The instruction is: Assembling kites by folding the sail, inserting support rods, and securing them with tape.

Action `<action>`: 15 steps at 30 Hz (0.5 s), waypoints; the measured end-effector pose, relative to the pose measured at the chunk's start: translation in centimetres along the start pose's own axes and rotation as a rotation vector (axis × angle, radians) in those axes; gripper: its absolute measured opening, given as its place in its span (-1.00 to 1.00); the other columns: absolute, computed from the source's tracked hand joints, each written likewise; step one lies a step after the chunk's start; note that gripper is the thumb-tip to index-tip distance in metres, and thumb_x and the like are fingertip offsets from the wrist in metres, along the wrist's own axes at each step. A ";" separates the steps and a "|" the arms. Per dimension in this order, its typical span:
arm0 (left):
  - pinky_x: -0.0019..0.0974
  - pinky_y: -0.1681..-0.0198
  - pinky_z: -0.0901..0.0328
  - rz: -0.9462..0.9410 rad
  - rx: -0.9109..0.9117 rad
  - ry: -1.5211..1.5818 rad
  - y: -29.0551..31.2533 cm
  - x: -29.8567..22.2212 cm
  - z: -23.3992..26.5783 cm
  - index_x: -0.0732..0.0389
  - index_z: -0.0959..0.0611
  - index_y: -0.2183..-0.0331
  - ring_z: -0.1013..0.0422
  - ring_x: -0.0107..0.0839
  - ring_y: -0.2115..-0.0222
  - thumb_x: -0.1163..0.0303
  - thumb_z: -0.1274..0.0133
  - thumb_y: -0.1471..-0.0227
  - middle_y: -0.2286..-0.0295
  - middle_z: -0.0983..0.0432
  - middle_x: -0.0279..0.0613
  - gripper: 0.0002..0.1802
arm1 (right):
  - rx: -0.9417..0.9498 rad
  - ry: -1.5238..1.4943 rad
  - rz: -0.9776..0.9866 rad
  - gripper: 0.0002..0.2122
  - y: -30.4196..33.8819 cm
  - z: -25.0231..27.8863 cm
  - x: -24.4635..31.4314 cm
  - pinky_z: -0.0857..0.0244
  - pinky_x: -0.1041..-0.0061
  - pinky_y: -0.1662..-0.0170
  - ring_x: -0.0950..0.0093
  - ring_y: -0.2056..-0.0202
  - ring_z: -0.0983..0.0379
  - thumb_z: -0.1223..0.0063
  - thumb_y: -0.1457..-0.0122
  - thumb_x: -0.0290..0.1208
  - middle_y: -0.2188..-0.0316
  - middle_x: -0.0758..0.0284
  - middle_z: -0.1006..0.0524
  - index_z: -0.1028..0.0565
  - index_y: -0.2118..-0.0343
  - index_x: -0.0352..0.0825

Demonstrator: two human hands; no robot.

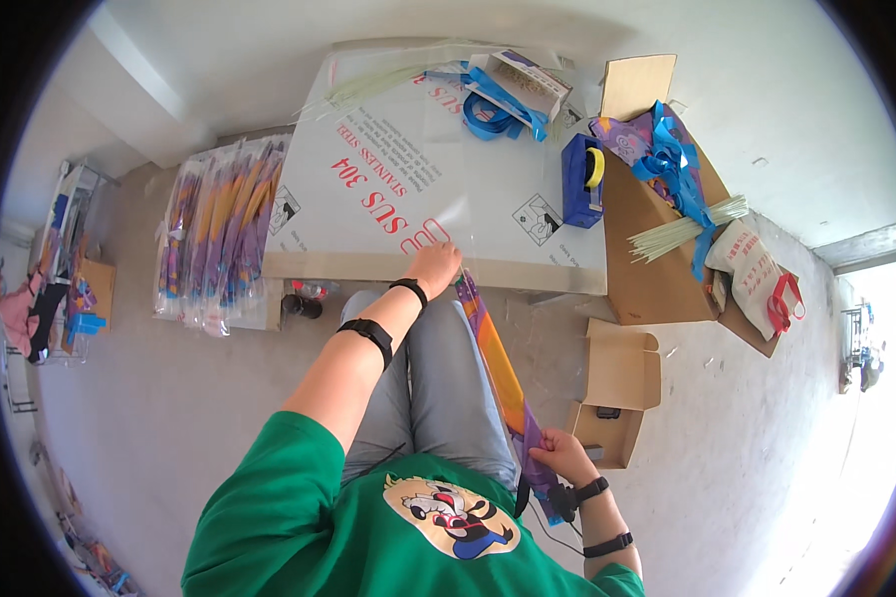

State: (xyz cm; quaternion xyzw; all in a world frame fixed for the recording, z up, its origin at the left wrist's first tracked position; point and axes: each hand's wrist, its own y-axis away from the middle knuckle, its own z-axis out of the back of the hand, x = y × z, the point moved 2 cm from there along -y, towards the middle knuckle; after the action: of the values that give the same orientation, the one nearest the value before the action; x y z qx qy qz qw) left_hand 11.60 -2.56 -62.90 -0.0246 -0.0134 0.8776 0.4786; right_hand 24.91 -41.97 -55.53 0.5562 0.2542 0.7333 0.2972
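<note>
A long, narrow folded bundle of purple and orange fabric (501, 366) slants from the table's front edge down past my right thigh. My right hand (564, 458) has its thumb and fingers closed on the lower part, where the fabric is purple with a blue end. At the upper end, over the table edge, my left hand (436, 267) is closed in a pinch. Clear shiny film shows around those fingertips, but exactly what they grip is partly hidden. The table (368, 149) has a white, printed protective film on top.
Bagged bundles (219, 229) of the same colours hang at the table's left. On top are a blue tape dispenser (581, 184), blue ribbon (488, 117) and a small box (523, 85). To the right stand a cardboard carton (657, 269) with pale rods (682, 231), and an open box (617, 378).
</note>
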 end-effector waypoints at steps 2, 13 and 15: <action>-0.25 0.32 -0.41 -0.059 0.000 0.054 -0.4 -0.3 0.5 0.19 -0.58 0.42 -0.47 -0.27 0.32 0.43 0.01 0.09 0.43 -0.49 -0.21 -0.88 | -0.020 -0.023 -0.006 -0.87 0.2 0.1 -0.1 -0.20 0.66 0.47 0.74 0.53 -0.24 -0.20 -0.02 -0.55 0.61 0.56 -0.35 -0.45 0.40 -0.37; -0.22 0.32 -0.42 -0.017 0.031 0.052 -1.4 0.1 -0.5 0.21 -0.58 0.42 -0.50 -0.21 0.38 0.45 0.01 0.09 0.47 -0.52 -0.16 -0.88 | -0.087 0.100 0.047 -0.78 0.5 0.4 1.1 -0.20 0.49 0.48 0.53 0.57 -0.23 -0.26 0.05 -0.43 0.65 0.36 -0.32 -0.41 0.45 -0.38; -0.21 0.32 -0.42 0.028 0.032 0.111 -1.1 0.3 -0.6 0.22 -0.58 0.42 -0.49 -0.20 0.37 0.45 0.02 0.08 0.46 -0.52 -0.15 -0.88 | -0.090 0.131 0.051 -0.78 0.4 0.4 0.9 -0.21 0.50 0.48 0.54 0.57 -0.23 -0.26 0.05 -0.44 0.65 0.37 -0.33 -0.43 0.43 -0.38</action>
State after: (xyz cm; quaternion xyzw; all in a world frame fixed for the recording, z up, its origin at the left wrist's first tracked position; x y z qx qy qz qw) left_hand 12.38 -1.68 -63.48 -0.0659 0.0275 0.8816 0.4667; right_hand 25.03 -41.59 -54.56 0.4994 0.2256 0.7861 0.2860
